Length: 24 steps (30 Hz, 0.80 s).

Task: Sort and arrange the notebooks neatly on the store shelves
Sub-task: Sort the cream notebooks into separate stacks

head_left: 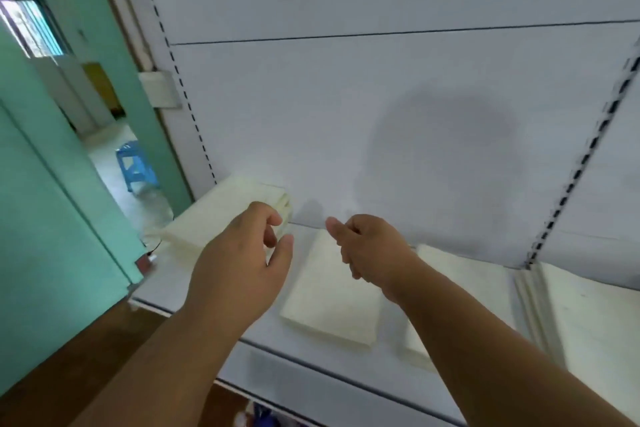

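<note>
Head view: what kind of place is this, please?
Probably a shop aisle. A white shelf with slotted uprights carries stacks of pale notebooks; a green doorway beside it opens onto a room with a blue stool.

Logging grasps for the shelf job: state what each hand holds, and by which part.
Nothing is held. The left hand hovers with loosely curled fingers beside the leftmost notebook stack; the right hand hangs empty above the shelf.

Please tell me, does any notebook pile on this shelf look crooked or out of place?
Yes. The leftmost pile lies turned at an angle to the shelf edge, while the middle pile lies nearly square to it. The left hand and right hand hover, holding nothing.
</note>
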### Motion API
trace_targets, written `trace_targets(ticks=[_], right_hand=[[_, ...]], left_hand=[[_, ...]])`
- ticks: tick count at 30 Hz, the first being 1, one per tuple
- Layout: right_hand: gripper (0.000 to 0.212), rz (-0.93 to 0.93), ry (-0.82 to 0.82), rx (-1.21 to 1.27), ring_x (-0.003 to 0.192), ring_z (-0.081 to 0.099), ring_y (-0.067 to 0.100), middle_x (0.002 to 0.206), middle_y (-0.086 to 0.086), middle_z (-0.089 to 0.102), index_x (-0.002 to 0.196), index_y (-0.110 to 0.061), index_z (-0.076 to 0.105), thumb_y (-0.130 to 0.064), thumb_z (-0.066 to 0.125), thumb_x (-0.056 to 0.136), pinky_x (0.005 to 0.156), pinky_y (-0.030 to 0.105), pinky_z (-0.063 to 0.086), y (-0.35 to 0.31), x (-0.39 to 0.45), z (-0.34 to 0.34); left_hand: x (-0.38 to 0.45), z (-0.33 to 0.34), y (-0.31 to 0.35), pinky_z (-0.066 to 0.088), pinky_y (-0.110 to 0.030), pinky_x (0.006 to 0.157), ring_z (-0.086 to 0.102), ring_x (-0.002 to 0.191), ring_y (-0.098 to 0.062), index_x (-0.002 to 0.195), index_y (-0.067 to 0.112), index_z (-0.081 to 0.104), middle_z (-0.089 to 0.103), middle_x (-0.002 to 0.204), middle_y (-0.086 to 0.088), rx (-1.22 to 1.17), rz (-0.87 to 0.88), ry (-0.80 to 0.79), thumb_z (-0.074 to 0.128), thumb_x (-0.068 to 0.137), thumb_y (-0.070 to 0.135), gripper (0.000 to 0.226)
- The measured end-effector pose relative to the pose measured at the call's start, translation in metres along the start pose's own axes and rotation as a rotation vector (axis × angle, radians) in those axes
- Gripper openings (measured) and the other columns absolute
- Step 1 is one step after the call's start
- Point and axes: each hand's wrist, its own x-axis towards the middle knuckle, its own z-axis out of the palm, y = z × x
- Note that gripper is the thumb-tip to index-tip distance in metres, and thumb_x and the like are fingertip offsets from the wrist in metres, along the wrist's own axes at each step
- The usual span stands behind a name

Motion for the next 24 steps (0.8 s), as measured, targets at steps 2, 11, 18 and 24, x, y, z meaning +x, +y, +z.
trace_targets(ticks=[2,11,18,24], right_hand=[[0.063,0.019,-0.017,0.03,0.049,0.056,0.013,0.07,0.001,0.066,0.098,0.002,0.062,-0.061,0.052,0.094,0.054,0.027,0.046,-0.022,0.016,0.041],[0.079,0.186,0.063,-0.486,0.09,0.066,0.022,0.097,0.002,0.07,0.103,-0.016,0.068,-0.088,0.053,0.073,0.081,0.034,0.054,-0.06,0.092,0.189],[0.039,0.256,0.1,-0.547,0.086,0.063,0.021,0.093,0.003,0.065,0.099,-0.011,0.062,-0.048,0.07,0.087,0.07,0.029,0.047,-0.076,0.092,0.182],[0.021,-0.044,0.346,0.197,0.053,0.057,0.019,0.077,0.009,0.068,0.086,-0.007,0.048,-0.019,0.059,0.1,0.049,0.028,0.042,-0.117,0.044,0.182]], left_hand=[[0.007,-0.02,-0.042,0.046,-0.025,0.059,0.056,0.065,-0.005,0.106,0.035,0.045,0.056,0.085,0.017,-0.015,-0.033,0.014,0.054,0.092,0.044,0.019],[0.036,-0.079,-0.188,0.043,-0.019,0.058,0.054,0.068,-0.004,0.1,0.037,0.046,0.056,0.083,0.017,-0.032,-0.008,-0.057,0.054,0.094,0.043,0.011],[0.06,-0.078,-0.223,0.039,-0.019,0.057,0.052,0.069,0.0,0.1,0.034,0.051,0.055,0.082,0.017,-0.128,0.064,-0.128,0.055,0.092,0.041,0.011],[0.072,-0.071,-0.227,0.05,-0.039,0.094,0.055,0.112,-0.017,0.14,0.019,0.039,0.05,0.132,0.002,-0.297,-0.135,-0.116,0.057,0.09,0.049,0.062]])
